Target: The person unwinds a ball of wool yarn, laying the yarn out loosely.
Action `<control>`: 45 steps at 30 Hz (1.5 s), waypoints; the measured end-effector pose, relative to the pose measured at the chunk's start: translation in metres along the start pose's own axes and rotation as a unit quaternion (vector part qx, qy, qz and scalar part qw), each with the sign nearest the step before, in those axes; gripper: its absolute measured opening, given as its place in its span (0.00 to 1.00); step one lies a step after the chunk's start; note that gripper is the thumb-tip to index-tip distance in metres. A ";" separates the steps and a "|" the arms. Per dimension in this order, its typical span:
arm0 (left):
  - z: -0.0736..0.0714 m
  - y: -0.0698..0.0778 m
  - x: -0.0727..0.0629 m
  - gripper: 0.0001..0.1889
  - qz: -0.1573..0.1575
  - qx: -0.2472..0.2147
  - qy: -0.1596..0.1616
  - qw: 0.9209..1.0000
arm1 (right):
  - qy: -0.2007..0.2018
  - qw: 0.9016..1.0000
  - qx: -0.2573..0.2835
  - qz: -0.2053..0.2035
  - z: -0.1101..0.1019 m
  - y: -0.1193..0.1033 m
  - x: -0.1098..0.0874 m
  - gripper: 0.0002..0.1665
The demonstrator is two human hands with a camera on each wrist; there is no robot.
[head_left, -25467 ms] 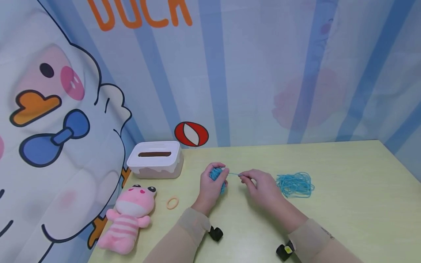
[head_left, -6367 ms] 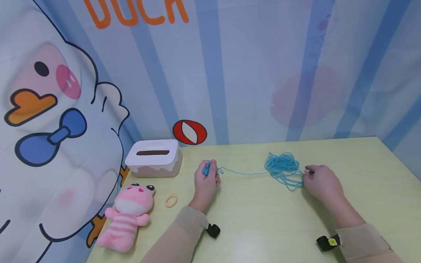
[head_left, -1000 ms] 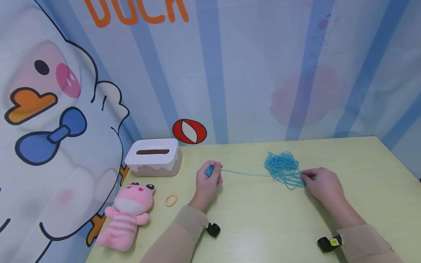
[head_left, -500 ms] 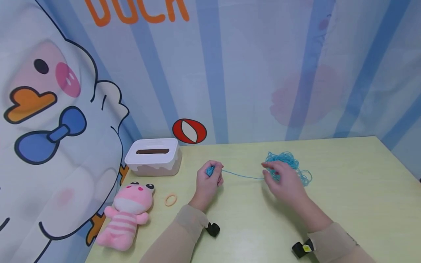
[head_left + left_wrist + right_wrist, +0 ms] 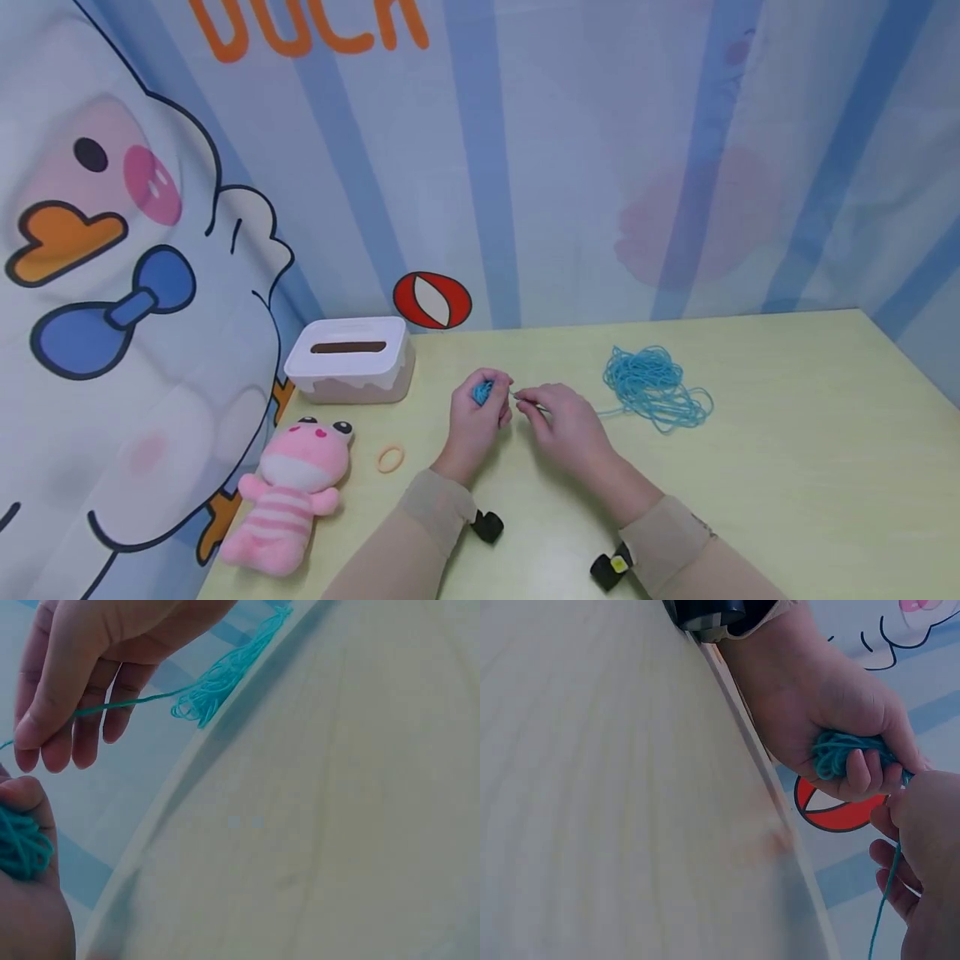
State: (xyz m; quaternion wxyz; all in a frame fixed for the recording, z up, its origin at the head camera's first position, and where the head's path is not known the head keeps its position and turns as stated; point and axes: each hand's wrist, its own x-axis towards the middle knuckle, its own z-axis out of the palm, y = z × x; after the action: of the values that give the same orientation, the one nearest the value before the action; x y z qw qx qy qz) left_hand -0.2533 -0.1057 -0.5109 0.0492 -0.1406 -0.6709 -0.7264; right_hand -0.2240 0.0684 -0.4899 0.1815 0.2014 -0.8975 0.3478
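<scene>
Head view is reading bright, even; my right hand is casting a soft shadow on the table. Both wrist views are coming out dimmer, bluish.

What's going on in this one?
A person is working with blue yarn. Their left hand holds a small bundle, while the right hand pinches a strand close beside it. The strand runs back to a loose pile on the table. A toy and a box sit to the person's left, untouched.
</scene>
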 end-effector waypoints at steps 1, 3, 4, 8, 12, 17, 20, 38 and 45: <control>0.000 0.000 0.001 0.18 -0.001 0.003 -0.001 1.000 | 0.010 1.000 -0.002 -0.003 -0.001 0.001 -0.001 0.12; 0.001 0.001 0.001 0.20 -0.005 0.008 0.000 1.000 | 0.030 1.000 -0.004 -0.007 -0.004 0.003 -0.002 0.10; 0.001 0.001 0.002 0.20 -0.006 0.009 0.002 1.000 | 0.040 0.999 -0.006 -0.009 -0.006 0.006 -0.003 0.09; 0.001 0.000 0.002 0.21 -0.015 0.011 0.015 1.000 | 0.075 0.997 -0.007 -0.023 -0.016 0.022 -0.010 0.09; 0.001 -0.002 0.002 0.20 -0.019 0.018 0.029 0.999 | 0.100 0.995 -0.004 -0.019 -0.029 0.046 -0.021 0.09; 0.000 -0.001 0.002 0.20 -0.025 0.021 0.038 0.999 | 0.151 0.988 0.002 0.009 -0.048 0.073 -0.032 0.09; -0.001 -0.001 0.001 0.20 -0.026 0.023 0.040 0.999 | 0.184 0.983 -0.004 0.011 -0.060 0.087 -0.038 0.09; 0.002 -0.003 0.005 0.23 -0.012 0.008 0.066 0.998 | 0.189 0.972 -0.063 0.129 -0.111 0.133 -0.060 0.09; 0.003 0.000 0.005 0.21 -0.040 0.033 0.080 0.995 | 0.121 0.975 -0.090 0.162 -0.116 0.133 -0.061 0.12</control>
State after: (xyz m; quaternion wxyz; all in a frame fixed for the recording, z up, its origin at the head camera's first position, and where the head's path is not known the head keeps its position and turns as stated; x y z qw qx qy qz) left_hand -0.2573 -0.1020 -0.5096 0.0779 -0.0534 -0.6936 -0.7141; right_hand -0.2152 0.2532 -0.5113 0.2476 -0.0078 -0.9172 0.3119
